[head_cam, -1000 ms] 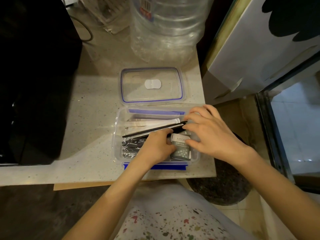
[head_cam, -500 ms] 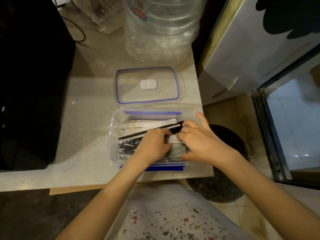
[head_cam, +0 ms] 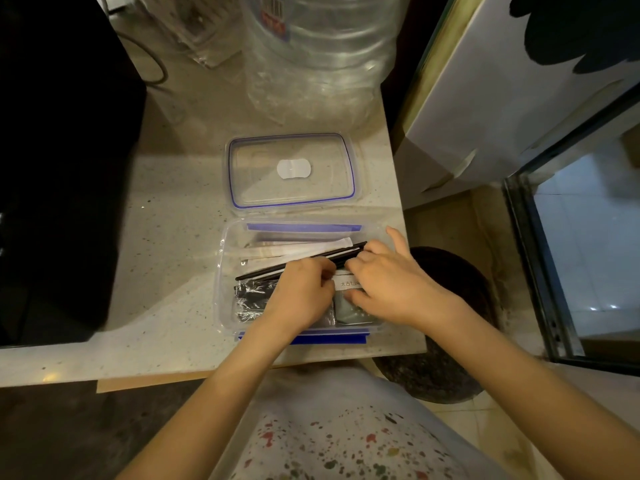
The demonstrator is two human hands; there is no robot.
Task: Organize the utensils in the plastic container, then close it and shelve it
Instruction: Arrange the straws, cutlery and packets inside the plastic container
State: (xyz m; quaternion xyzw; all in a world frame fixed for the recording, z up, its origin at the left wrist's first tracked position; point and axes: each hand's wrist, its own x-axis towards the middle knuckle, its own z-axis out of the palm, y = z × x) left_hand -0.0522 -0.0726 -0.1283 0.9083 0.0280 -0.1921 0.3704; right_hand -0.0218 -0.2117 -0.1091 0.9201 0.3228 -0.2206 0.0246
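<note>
A clear plastic container (head_cam: 221, 271) with blue clips sits open near the counter's front right corner. Inside lie white paper-wrapped utensils (head_cam: 294, 249), black chopsticks (head_cam: 263, 271), black cutlery in crinkly clear wrap (head_cam: 251, 299) and a small grey-white packet (head_cam: 348, 284). Its clear lid (head_cam: 292, 169) with a blue seal lies flat just behind it. My left hand (head_cam: 301, 294) is inside the container with curled fingers on the packet's left edge. My right hand (head_cam: 384, 278) presses on the packet's right side, its fingers closed round it and its index finger near the chopstick tips.
A large clear water jug (head_cam: 322, 50) stands behind the lid. A black appliance (head_cam: 59, 168) fills the counter's left side. A white cabinet (head_cam: 519, 98) rises at the right, with a dark round bin (head_cam: 446, 341) on the floor below the counter's edge.
My right hand has drawn in from the container's far right rim and closed onto the packet beside my left hand. The view has shifted slightly to the right.
</note>
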